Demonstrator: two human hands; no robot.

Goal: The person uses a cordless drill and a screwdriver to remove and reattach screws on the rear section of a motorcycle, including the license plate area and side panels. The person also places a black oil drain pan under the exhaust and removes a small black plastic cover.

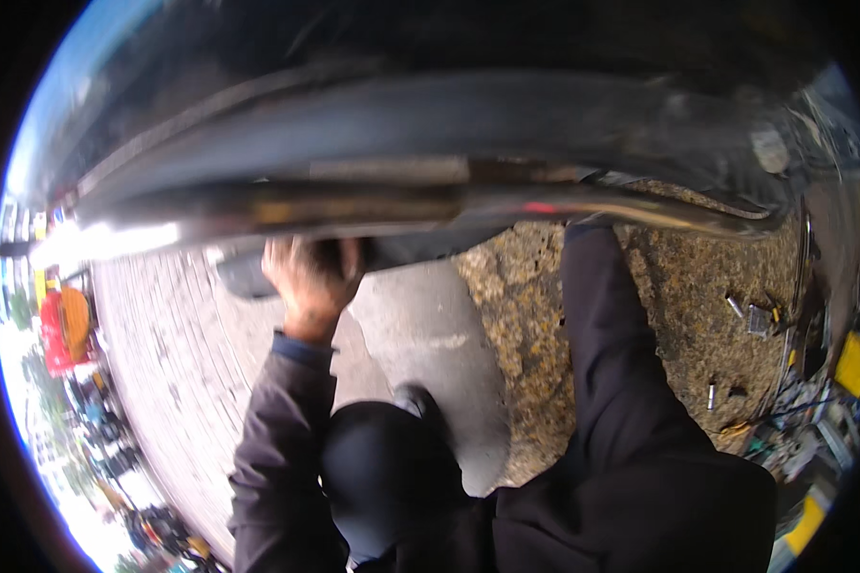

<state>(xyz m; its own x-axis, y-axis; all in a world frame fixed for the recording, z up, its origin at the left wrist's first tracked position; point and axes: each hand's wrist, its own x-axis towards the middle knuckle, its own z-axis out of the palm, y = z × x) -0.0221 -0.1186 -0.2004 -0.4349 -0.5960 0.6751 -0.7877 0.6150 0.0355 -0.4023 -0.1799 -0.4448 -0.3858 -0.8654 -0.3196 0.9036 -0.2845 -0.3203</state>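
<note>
A large dark, glossy curved panel (430, 119), which looks like a vehicle's bumper, spans the upper view, smeared by motion. Along its lower side runs a shiny rounded edge (354, 208). My left hand (308, 277) is raised beneath this edge. Its fingers and thumb close around part of a dark plastic-looking piece (430, 250) that hangs under the edge; the fingertips are hidden. My right arm, in a dark sleeve (607, 315), reaches up behind the edge farther right. The panel hides my right hand, so what it touches cannot be seen.
Below lie pale paving (177, 334), a grey concrete strip (440, 334) and rough brown ground (535, 315). Small metal parts (757, 320) rest on the right, near a cluttered pile with a yellow object (857, 363). A red object (59, 329) and parked machines stand far left.
</note>
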